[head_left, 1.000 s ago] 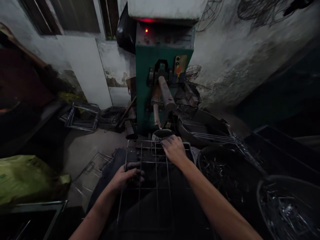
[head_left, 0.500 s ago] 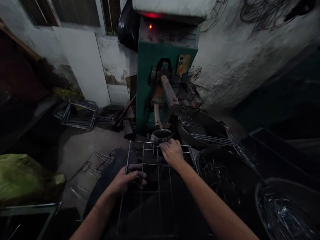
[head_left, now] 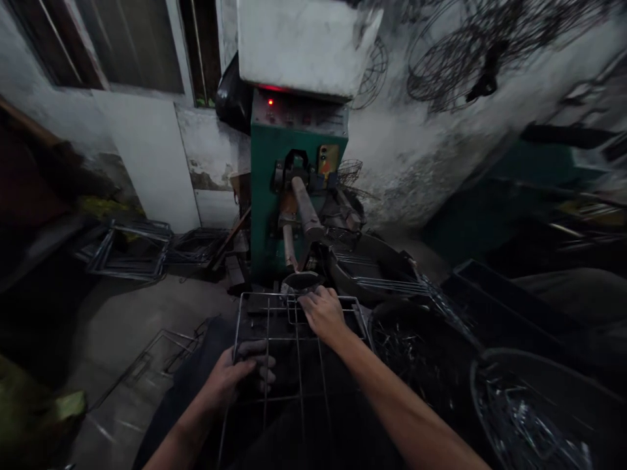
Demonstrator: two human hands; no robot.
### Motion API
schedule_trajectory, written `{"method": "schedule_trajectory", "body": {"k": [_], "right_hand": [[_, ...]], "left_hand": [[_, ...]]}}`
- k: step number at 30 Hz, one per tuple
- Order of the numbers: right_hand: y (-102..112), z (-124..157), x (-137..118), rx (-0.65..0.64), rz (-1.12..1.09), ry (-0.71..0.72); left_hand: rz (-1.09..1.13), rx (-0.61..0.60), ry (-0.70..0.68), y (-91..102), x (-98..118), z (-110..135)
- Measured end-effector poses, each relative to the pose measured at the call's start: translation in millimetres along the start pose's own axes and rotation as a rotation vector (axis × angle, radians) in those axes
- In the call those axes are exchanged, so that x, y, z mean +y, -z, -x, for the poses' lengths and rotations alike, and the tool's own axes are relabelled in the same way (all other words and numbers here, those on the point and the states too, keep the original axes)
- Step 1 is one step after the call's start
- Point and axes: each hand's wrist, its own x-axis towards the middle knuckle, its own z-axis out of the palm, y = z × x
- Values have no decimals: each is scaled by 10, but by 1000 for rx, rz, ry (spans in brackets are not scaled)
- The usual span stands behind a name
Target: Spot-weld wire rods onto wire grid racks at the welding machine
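Observation:
A wire rack [head_left: 298,365] of thin crossed rods lies over my lap, its far edge just in front of a green spot-welding machine [head_left: 264,215]. My left hand [head_left: 240,375] is closed around the rack's left side rod, with darkened fingers among the bars. At the far edge, my right hand [head_left: 324,314] is closed on the rack beside a small rectangular wire piece [head_left: 290,313]. Its fingertips are partly hidden. The machine's lower electrode arm [head_left: 290,248] and thicker upper arm [head_left: 307,209] reach toward that edge.
Dark tubs of small metal pieces stand at right, one nearer [head_left: 477,391] and one beside the rack [head_left: 406,352]. A basin [head_left: 377,251] holds long rods. Wire frames [head_left: 130,251] are piled at left. A bent wire frame [head_left: 142,359] lies on the floor.
The camera view has shifted up and to the right, so the machine sits lower and farther left. Both hands keep their hold on the rack, with little visible movement against it.

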Motion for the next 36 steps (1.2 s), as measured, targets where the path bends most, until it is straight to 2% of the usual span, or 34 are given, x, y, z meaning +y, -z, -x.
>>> {"method": "schedule_trajectory", "body": {"k": [12, 20, 30, 36], "right_hand": [[130, -327, 352, -40, 77, -22], [65, -445, 500, -38, 89, -25], [6, -504, 615, -68, 93, -19], [-53, -485, 638, -45, 61, -13]], "left_hand": [[0, -55, -28, -162, 203, -493], [-37, -27, -38, -255, 336, -618], [3, 7, -23, -292, 349, -744], [-20, 1, -29, -286, 375, -722]]}}
